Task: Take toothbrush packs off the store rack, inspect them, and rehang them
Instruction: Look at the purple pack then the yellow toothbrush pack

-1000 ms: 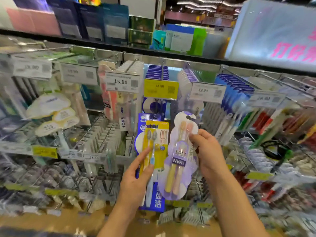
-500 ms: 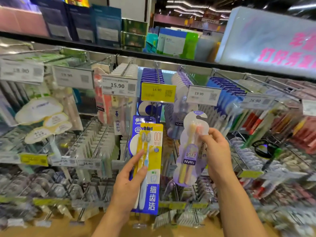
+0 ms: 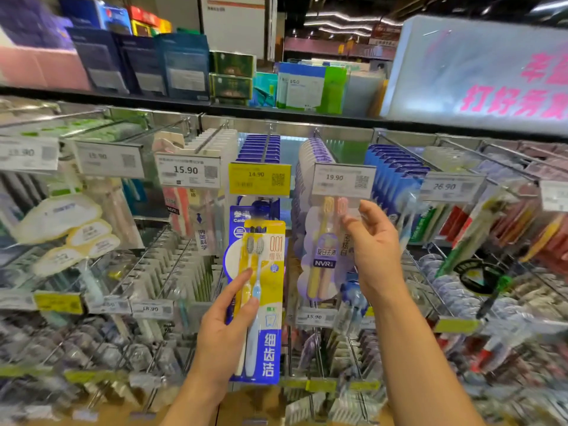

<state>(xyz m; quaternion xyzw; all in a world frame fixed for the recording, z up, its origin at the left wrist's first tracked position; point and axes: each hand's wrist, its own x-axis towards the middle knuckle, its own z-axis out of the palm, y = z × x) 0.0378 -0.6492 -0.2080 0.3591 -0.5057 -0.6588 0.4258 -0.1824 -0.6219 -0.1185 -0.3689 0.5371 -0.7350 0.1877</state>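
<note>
My left hand (image 3: 226,330) grips a yellow-and-blue twin toothbrush pack (image 3: 267,296) from its left edge, holding it upright in front of the rack. My right hand (image 3: 373,245) pinches the right edge of a lilac NVR twin pack (image 3: 325,253) with yellow and pink brushes. That pack's top is tucked just behind the 19.90 price tag (image 3: 342,181), at the peg holding the same lilac packs (image 3: 312,152). Whether its hole is on the peg is hidden.
Wire pegs full of toothbrush packs run across the rack, with price tags 15.90 (image 3: 187,171), 14.90 (image 3: 259,178) and 26.90 (image 3: 447,187). A lower row of pegs sticks out below. Boxes line the top shelf (image 3: 184,101); a lit sign (image 3: 479,72) is at the upper right.
My right hand has lifted the lilac pack up and to the right, from beside the yellow pack to the 19.90 peg. The left hand keeps the yellow pack roughly where it was.
</note>
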